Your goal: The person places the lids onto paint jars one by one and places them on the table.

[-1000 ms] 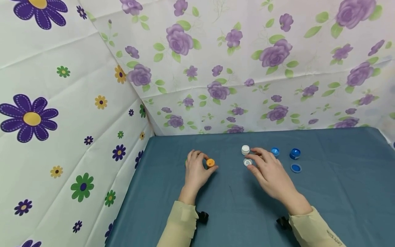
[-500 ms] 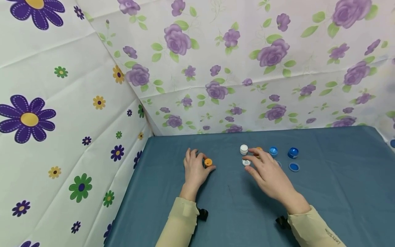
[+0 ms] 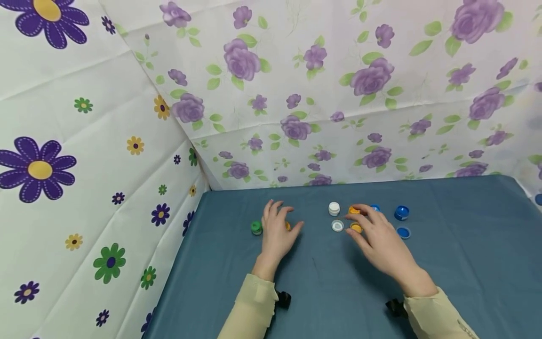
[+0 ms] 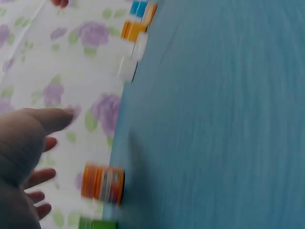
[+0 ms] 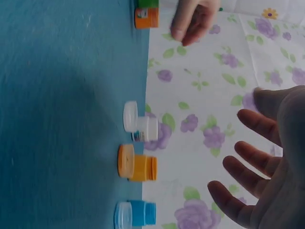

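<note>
Above the blue worktop (image 3: 313, 301), the left hand (image 3: 279, 235) and right hand (image 3: 385, 245) hang spread, pinching nothing. Partly masked by the left, an orange jar (image 4: 103, 183) stands upright just beside a green jar (image 3: 256, 228); a yellow jar (image 5: 143, 168) and yellow lid (image 5: 126, 161) sit near the right. To take the orange one cleanly, I'd bring thumb and fingertips down evenly on opposite sides, clear of its green neighbour.

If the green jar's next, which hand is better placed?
Probably the left hand: open, holding nothing, and close beside the green jar. The right hand is also open but farther off, near the open yellow-orange jar.
</note>
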`<state>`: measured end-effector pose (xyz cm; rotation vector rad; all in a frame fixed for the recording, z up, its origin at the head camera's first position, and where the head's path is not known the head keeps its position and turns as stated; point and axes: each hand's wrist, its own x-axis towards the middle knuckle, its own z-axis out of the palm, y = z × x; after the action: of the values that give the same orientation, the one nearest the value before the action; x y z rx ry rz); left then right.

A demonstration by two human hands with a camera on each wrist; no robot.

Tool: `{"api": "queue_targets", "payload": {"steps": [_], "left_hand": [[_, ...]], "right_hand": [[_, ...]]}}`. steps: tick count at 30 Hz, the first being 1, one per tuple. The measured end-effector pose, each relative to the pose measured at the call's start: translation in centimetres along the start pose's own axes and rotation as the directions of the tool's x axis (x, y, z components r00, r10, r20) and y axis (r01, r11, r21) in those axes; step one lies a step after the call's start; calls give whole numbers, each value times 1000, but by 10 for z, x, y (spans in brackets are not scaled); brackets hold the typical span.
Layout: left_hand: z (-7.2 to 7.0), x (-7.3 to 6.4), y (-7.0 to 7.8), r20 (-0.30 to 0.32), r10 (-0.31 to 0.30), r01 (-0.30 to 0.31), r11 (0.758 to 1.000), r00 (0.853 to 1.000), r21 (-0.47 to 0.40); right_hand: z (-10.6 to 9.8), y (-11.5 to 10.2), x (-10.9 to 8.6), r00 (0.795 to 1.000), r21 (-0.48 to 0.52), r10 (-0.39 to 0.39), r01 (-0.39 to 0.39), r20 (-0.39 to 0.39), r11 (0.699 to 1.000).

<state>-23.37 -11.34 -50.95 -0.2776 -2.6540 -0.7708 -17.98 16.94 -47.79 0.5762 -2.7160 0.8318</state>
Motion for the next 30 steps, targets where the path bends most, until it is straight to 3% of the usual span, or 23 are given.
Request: {"api": "queue_targets", "payload": {"steps": [4,6,8,10,13,16,21,30], "left_hand": [[16,8,24,-19,7,-10,986,1000,-164],[26,14,35,16,-20,24,971,1000,-239],[38,22,44,89,-65,88,955,994,-282],[49,30,53,165,-115,158,946,980,-283],[63,39,64,253,-200,260,937,947,-235],[71,46,73,279,-257,313,932,926,-183],[81,51,80,282,-308,346,933,909,-96],[94,57,81,293,-328,351,936,898,-28]], "right_hand": [[-5,6,-3,1000,-24,16,-17,-12,1000],[-7,8,-3,1000,-30,23,-24,-14,999],[-8,10,-4,999,-31,29,-30,-17,999],[-10,11,-4,999,-28,33,-34,-19,999],[-12,13,-5,999,-26,34,-35,-21,999],[-14,14,-6,999,-29,37,-37,-21,999],[-16,13,-7,999,-34,44,-45,-20,998],[-16,13,-8,999,-34,43,-44,-26,998]]}}
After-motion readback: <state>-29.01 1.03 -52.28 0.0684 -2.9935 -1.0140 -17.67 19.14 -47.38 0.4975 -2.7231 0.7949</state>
